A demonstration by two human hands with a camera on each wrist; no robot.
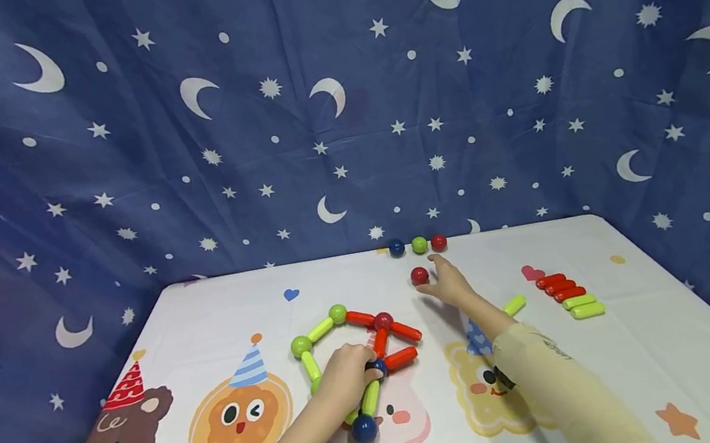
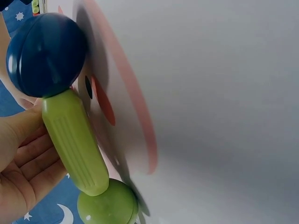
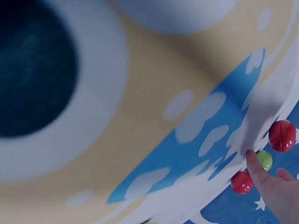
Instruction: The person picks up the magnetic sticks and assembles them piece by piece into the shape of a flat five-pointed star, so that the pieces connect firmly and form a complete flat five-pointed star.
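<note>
On the table lies a magnetic ball-and-rod structure of green and red rods joined by green, red and blue balls. My left hand grips it by a dark blue ball on its right side. At the near end is another blue ball, seen large in the left wrist view with a green rod and a green ball. My right hand reaches to a lone red ball, thumb and forefinger spread beside it and not closed round it.
Behind the right hand, a blue ball, a green ball and a red ball stand at the table's back edge. Red rods and green rods lie at right. A loose green rod is by the right forearm.
</note>
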